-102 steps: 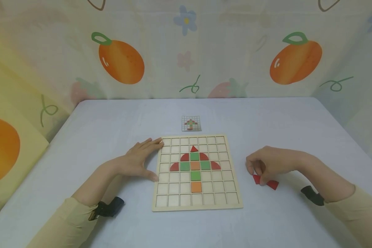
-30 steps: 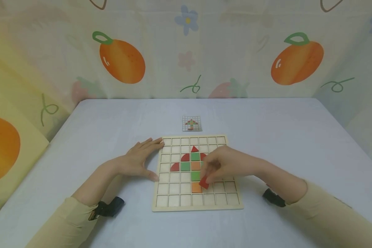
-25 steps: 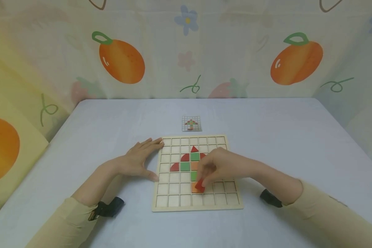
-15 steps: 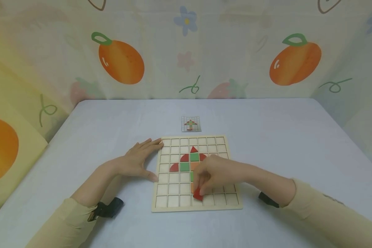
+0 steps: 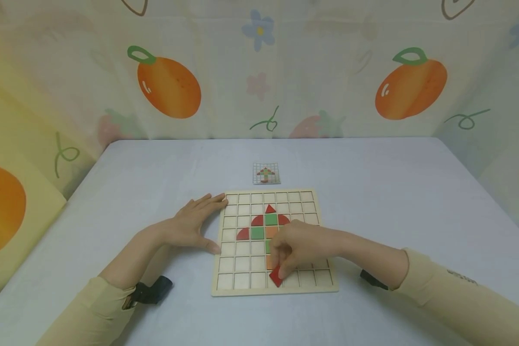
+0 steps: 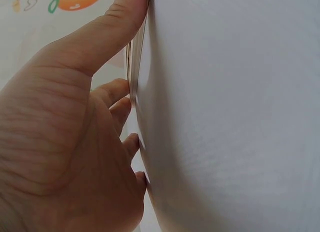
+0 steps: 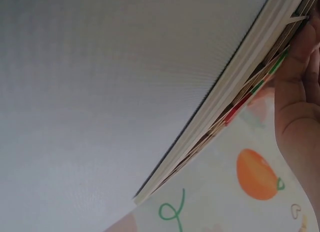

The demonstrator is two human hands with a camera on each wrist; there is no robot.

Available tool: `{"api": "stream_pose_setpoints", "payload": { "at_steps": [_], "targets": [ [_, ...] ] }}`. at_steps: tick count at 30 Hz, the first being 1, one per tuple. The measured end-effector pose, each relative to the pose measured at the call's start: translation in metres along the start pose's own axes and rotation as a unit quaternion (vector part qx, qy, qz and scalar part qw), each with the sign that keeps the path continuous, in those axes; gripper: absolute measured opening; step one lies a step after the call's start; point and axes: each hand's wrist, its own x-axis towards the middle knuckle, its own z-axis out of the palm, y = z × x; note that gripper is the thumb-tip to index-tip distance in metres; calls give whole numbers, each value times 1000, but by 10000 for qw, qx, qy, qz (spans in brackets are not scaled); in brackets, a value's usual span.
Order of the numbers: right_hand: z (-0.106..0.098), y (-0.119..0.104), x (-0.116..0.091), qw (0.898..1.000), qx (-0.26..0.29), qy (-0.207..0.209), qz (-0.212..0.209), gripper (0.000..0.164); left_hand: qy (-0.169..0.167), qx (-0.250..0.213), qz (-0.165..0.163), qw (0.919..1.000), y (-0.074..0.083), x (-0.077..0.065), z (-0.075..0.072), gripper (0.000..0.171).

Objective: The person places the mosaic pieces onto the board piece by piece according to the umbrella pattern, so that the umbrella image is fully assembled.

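Observation:
In the head view a pale wooden grid board [image 5: 238,292] lies on the table. My right hand [image 5: 300,242] pinches a red tile [image 5: 277,276] over the bottom row, just below the orange square at the foot of the pattern. Colored tiles form an arrow-like figure: a red triangle [image 5: 270,209] on top, red quarter-round tiles [image 5: 243,234] at the sides, and green squares [image 5: 257,233]. My right hand hides part of the figure's right side. With thumb and fingers spread, my left hand [image 5: 192,222] touches the board's left edge, as the left wrist view also shows.
A small printed card [image 5: 266,173] showing a similar figure on a grid lies behind the board. White cloth covers the table [image 5: 393,182]; a fruit-patterned curtain [image 5: 225,72] hangs behind it. A dark wrist camera [image 5: 153,290] sits under the left forearm.
My right hand picked up red from the table right of the board and carried it left over the grid, then down toward the bottom row. The left hand has stayed in place.

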Motion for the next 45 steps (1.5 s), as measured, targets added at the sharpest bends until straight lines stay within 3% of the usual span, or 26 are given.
{"api": "stream_pose_setpoints", "payload": {
  "at_steps": [10, 23, 32, 45],
  "targets": [
    [-1, 0, -1, 10000, 22, 4, 6, 15, -6, 14, -20, 10000, 1, 1, 0, 110],
    [1, -1, 1, 9989, -469, 42, -24, 13, -2, 36, 4, 10000, -1, 1, -1, 110],
    [-1, 0, 0, 9986, -499, -3, -146, 13, 2, 44, -6, 10000, -1, 1, 0, 111],
    [-28, 8, -12, 9982, -517, 307, 66, 10, -28, 27, -70, 10000, -3, 0, 1, 112]
  ]
}}
